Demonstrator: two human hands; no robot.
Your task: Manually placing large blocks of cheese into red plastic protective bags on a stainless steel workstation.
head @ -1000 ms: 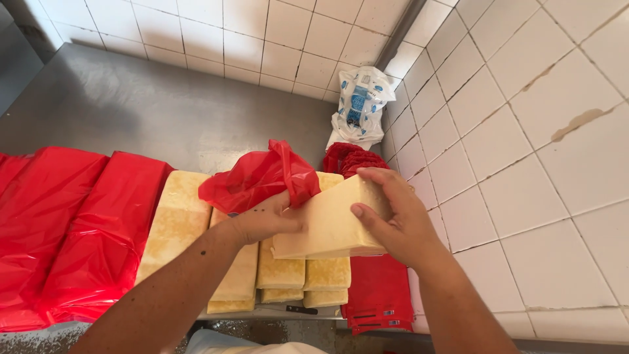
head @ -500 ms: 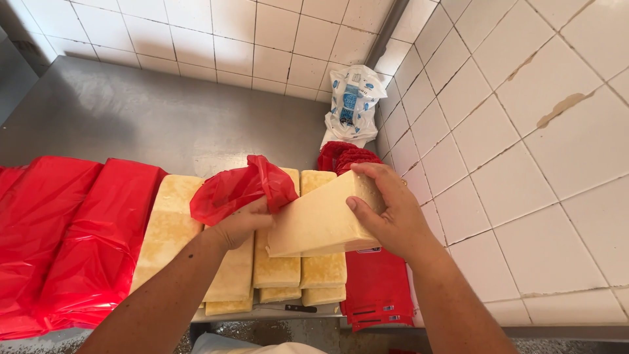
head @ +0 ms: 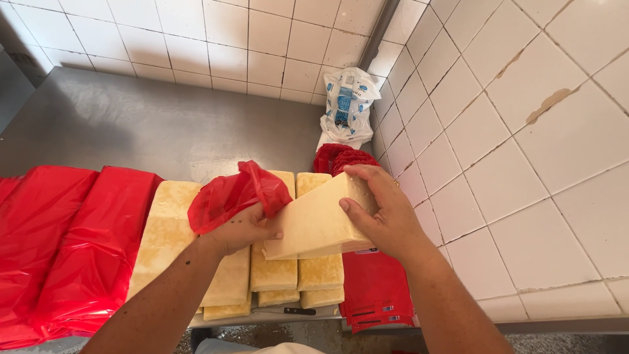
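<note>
A pale yellow cheese block (head: 321, 219) is held tilted above rows of similar cheese blocks (head: 229, 262) on a steel surface (head: 151, 124). The right hand (head: 380, 213) is closed around the block's far end, fingers over its top; the left hand (head: 246, 226) presses its near edge while clutching a crumpled red plastic bag (head: 229, 193). Flat red bags (head: 59, 242) lie to the left. A red labelled pack (head: 377, 288) sits by the tiled wall (head: 524, 131), and a white-and-blue bag (head: 347, 105) stands in the corner.
</note>
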